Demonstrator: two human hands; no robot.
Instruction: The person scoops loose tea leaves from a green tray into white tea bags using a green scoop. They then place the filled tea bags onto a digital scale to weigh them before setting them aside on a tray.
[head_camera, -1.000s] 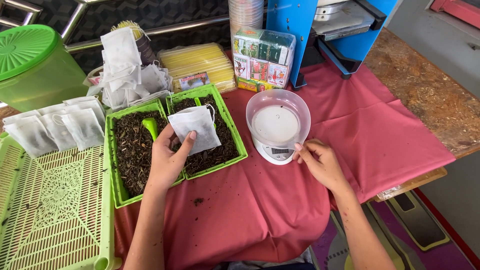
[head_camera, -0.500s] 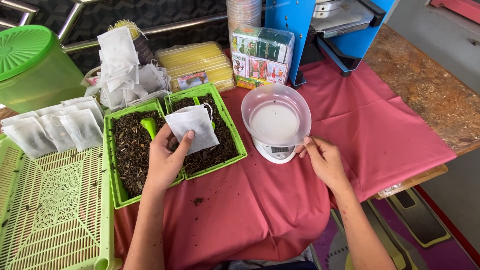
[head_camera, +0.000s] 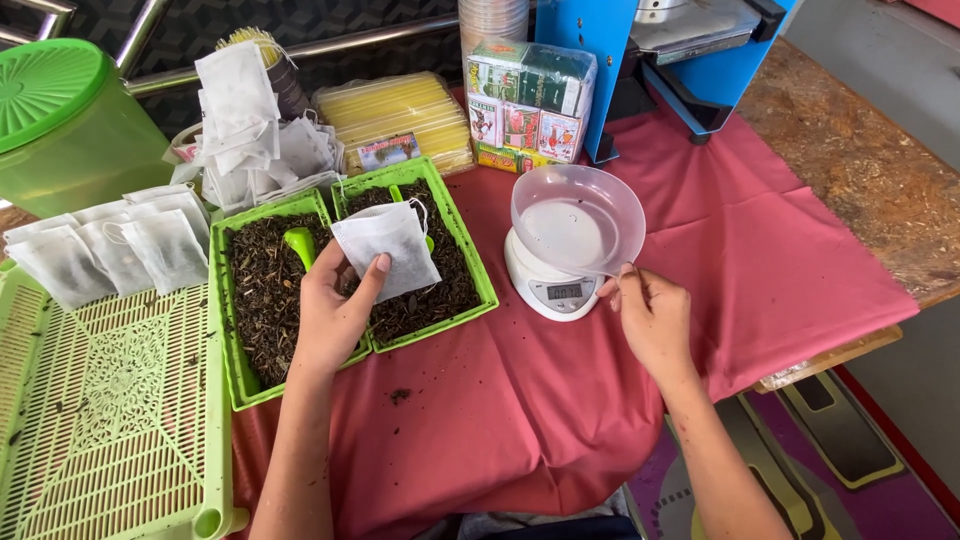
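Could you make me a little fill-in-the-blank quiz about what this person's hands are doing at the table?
1. The left hand holds a white filter bag over the ____ trays of loose tea.
2. The right hand touches the clear bowl that sits on a small white ____.
3. The table is covered by a ____ cloth.

Missing words: green; scale; red

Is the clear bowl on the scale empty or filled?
Empty: the clear bowl sits upright on the white scale, its pale bottom showing through with no leaves inside.
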